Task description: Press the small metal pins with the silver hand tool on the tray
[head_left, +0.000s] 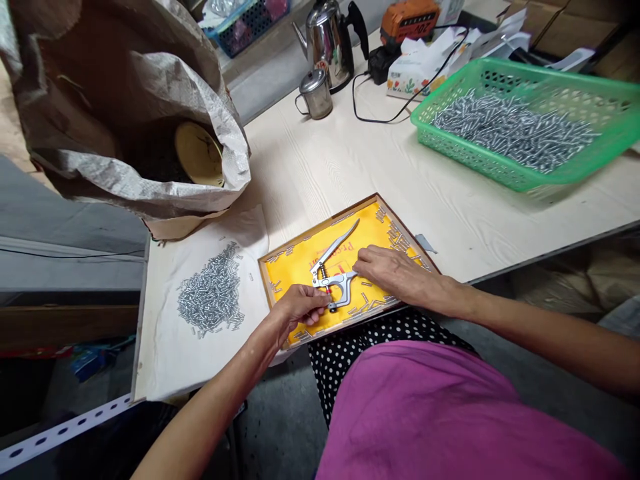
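Note:
A pair of silver snap-fastener pliers (345,280) is held over a shallow brown-rimmed tray (320,227) with a yellow bottom. Its handles are spread apart, with a spring and a small red part near the jaws. My right hand (387,267) is closed around the end of the lower handle. At the jaws, the fingers of my left hand (303,303) are pinched together; anything between them is too small to make out. Small metal pieces (397,237), like little springs or pins, lie in loose groups along the tray's edges.
Left of the tray, a pile of small metal pieces (213,290) lies on a white cloth (165,340). Behind it stands a large open woven sack (225,173). A green basket (467,157) of metal pieces, a metal cup (317,97) and a kettle (330,40) stand farther back.

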Demonstrator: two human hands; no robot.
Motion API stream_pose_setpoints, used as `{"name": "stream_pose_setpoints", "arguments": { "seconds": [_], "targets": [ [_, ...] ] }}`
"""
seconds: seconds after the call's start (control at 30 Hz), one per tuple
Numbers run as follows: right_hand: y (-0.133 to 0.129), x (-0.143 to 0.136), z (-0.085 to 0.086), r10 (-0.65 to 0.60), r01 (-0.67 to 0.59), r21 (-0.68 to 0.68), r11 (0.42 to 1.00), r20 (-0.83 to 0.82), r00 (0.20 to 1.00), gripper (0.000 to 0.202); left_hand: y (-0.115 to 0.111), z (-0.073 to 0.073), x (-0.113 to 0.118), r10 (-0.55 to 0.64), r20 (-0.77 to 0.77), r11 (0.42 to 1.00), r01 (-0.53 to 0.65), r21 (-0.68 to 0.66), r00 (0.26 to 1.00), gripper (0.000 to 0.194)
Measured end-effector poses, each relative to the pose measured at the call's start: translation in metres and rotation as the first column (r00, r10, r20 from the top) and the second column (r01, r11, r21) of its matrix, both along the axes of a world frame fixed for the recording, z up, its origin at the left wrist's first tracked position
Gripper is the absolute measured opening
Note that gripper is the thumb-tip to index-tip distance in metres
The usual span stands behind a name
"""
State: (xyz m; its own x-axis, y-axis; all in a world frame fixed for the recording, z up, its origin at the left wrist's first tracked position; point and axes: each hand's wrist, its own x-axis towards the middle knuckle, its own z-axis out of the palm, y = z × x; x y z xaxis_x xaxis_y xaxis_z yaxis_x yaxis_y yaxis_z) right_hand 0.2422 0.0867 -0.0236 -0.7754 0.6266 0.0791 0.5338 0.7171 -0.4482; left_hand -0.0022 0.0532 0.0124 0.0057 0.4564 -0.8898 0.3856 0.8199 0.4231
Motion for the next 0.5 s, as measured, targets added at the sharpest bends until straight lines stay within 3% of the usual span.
{"name": "stream_pose_setpoints", "arguments": {
  "seconds": [0.07,0.17,0.23,0.33,0.43,0.5],
  "targets": [
    [0.011,0.001,0.001,-0.001,0.0,0.071,0.997,0.02,1.0,0.016,-0.001,-0.001,0.0,0.011,0.008,1.0,-0.011,-0.002,1.0,0.033],
    [0.033,0.002,0.002,0.013,-0.026,0.169,0.985,0.073,0.997,0.061,-0.002,-0.002,0.0,0.01,0.008,1.0,-0.01,-0.009,1.0,0.036],
    [0.046,0.001,0.003,0.046,-0.069,0.176,0.982,0.131,0.99,0.077,-0.002,-0.001,0.0,0.006,0.001,1.0,-0.006,-0.006,1.0,0.037],
    [0.059,-0.003,0.003,0.07,-0.107,0.176,0.979,0.202,0.977,0.079,-0.001,0.001,0.002,-0.001,-0.022,1.0,0.001,0.003,1.0,0.038],
    [0.063,-0.007,0.004,0.082,-0.128,0.189,0.974,0.234,0.969,0.066,-0.002,0.006,0.005,-0.021,-0.058,1.0,0.021,0.007,0.998,0.035],
    [0.062,-0.008,0.004,0.095,-0.14,0.183,0.973,0.235,0.967,0.056,-0.007,0.01,0.008,-0.099,-0.141,0.993,0.108,0.057,0.985,0.033]
  ]
}}
